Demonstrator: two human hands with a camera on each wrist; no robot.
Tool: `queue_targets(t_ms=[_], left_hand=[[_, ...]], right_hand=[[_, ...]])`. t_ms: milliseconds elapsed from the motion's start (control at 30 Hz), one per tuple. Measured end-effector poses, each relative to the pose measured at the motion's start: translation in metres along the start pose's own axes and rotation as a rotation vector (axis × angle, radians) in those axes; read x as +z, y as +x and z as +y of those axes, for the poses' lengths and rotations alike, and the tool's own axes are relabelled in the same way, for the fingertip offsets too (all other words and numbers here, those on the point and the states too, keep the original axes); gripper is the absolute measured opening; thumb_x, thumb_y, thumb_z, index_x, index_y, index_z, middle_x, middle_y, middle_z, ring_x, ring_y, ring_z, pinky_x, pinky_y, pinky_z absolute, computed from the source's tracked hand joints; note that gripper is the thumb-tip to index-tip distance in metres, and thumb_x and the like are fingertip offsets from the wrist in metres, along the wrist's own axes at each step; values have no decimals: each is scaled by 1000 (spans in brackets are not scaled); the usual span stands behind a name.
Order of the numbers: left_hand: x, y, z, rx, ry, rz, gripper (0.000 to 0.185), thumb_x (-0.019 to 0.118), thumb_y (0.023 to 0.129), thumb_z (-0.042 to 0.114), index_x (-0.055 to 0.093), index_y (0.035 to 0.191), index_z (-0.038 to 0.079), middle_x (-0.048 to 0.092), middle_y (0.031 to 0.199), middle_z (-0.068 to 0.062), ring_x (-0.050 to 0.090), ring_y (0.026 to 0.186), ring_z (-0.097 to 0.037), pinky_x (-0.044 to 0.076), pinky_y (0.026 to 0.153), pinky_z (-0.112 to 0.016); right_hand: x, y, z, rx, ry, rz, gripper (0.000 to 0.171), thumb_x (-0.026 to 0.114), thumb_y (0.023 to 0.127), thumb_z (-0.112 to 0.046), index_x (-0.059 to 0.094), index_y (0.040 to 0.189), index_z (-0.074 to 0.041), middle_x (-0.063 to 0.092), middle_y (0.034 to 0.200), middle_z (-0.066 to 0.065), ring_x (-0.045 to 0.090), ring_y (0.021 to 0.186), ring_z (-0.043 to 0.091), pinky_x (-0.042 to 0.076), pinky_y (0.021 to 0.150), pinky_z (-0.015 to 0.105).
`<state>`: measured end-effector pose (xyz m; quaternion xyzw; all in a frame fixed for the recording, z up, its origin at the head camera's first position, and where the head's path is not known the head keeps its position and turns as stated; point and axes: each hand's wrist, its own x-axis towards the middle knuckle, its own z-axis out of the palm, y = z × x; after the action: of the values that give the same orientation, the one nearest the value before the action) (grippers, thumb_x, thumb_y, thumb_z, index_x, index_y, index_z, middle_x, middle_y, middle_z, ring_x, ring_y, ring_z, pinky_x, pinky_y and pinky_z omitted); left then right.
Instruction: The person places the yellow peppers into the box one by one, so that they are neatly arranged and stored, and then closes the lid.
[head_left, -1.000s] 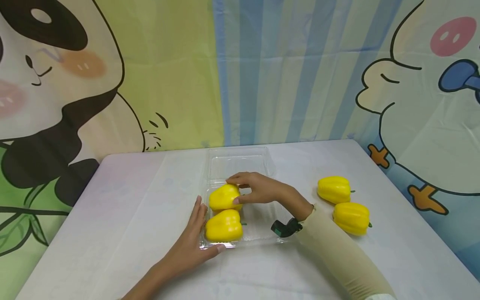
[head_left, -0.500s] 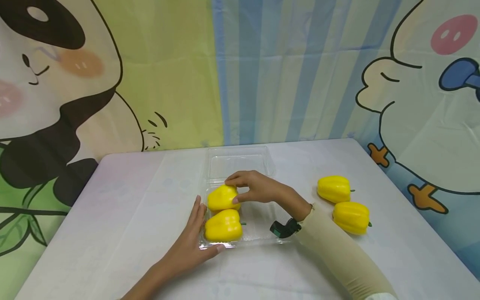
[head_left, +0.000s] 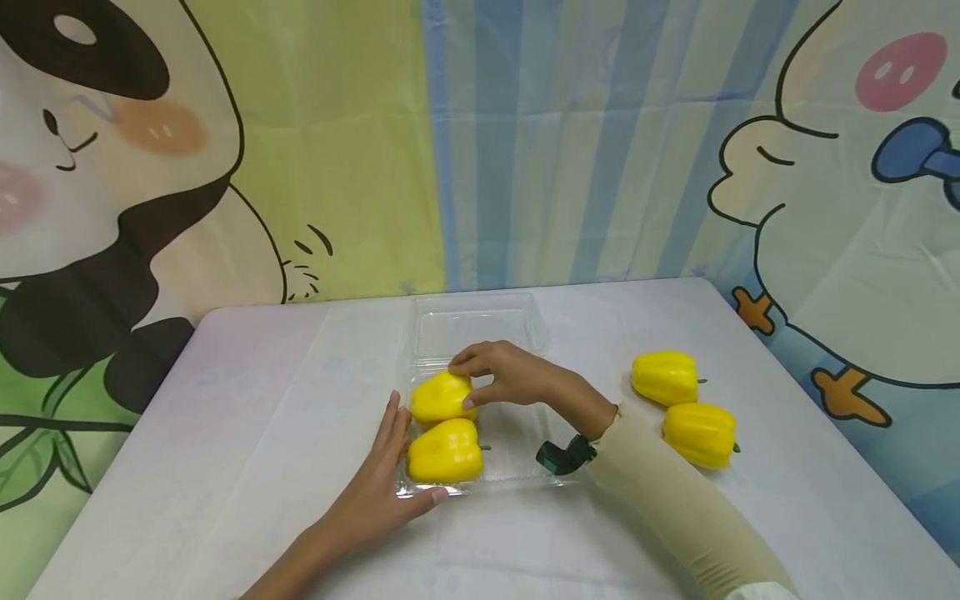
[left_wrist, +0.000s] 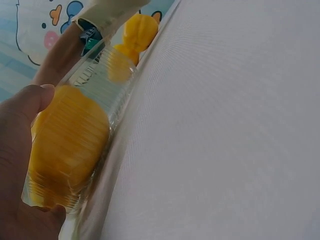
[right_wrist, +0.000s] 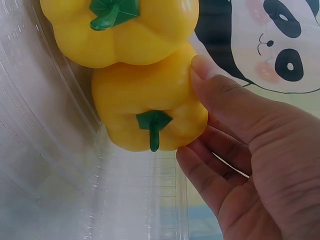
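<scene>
A clear plastic clamshell container [head_left: 517, 454] lies with its lid folded back. In its left half sit two yellow bell peppers, one behind the other, stems toward the right. My right hand [head_left: 513, 375] pinches the rear bell pepper [head_left: 435, 400] between thumb and fingers, as the right wrist view shows with the green-stemmed pepper [right_wrist: 150, 95]. Alongside the container's left wall, my left hand [head_left: 375, 483] rests with straight fingers, its thumb spread along the front edge by the front bell pepper [head_left: 445, 452]. Through the wall, that pepper [left_wrist: 70, 140] fills the left wrist view.
Two more yellow bell peppers, a rear one [head_left: 664, 379] and a nearer one [head_left: 700, 435], lie on the white tablecloth [head_left: 247, 400] to the right. The transparent lid [head_left: 480, 325] extends toward the cartoon-print backdrop [head_left: 337, 125] behind the table.
My right hand and the rear bell pepper have shifted slightly left within the container. The left hand keeps its place at the container's side.
</scene>
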<state>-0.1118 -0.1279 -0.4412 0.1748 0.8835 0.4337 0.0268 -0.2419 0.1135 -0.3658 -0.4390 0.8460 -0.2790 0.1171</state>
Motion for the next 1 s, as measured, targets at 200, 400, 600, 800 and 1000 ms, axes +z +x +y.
queue_targets(t_ms=[200,400,600,800,1000], left_hand=[[0,0,-2,-11,-10,-2,115,76,78,54,7,156,6,-16,161,8,18,144,-32,26,106,-60],[0,0,-3,-11,-16,-4,115,76,78,53,5,157,9,-15,162,5,23,142,-33,27,106,-59],[1,0,-2,-9,-46,-13,114,77,79,51,4,157,10,-15,162,4,28,140,-36,29,106,-58],[2,1,-1,-24,-43,-23,115,77,78,51,4,157,9,-16,161,8,33,138,-36,31,106,-56],[1,2,-1,-19,-30,-11,116,78,77,52,5,157,11,-14,162,5,34,137,-34,31,106,-57]], right_hand=[[1,1,2,-7,57,-12,55,77,85,-20,58,133,0,57,134,11,55,121,25,47,96,29],[2,0,10,-15,161,-16,53,75,87,-17,57,134,1,55,136,11,52,124,23,46,98,31],[4,-1,9,27,268,33,49,76,85,-11,60,129,3,58,130,11,55,119,23,47,97,41],[4,-2,6,50,243,55,47,78,84,-13,63,126,2,59,125,9,57,115,22,48,96,40],[3,-2,8,34,214,53,48,77,84,-14,63,127,1,59,125,9,58,115,20,49,95,34]])
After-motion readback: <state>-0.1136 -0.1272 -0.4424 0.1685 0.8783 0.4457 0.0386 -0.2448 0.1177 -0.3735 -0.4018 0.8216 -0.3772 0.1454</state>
